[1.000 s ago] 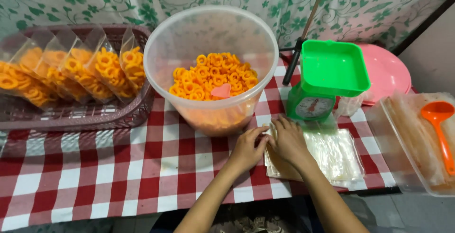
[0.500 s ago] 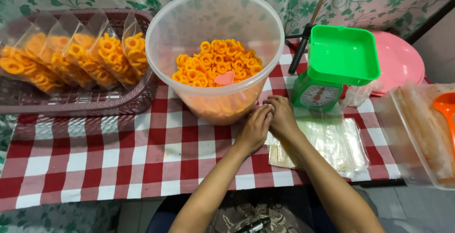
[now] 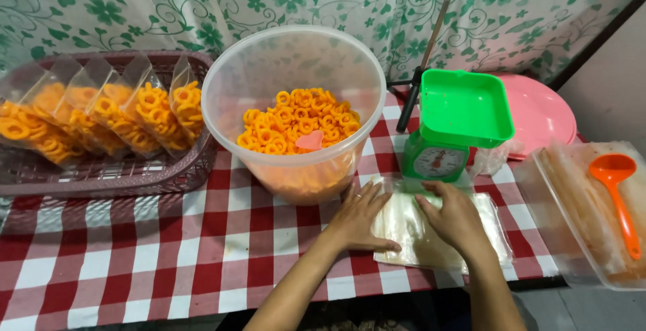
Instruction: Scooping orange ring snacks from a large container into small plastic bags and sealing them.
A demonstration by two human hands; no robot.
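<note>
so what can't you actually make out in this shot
- Head view: how many clear bags are in the stack, since both hands cover its middle: left hand, right hand.
- Scale: dial too small to read.
- Clear container holding the orange scoop: cut off by the right edge.
- Basket of filled snack bags: its left end is out of frame.
</note>
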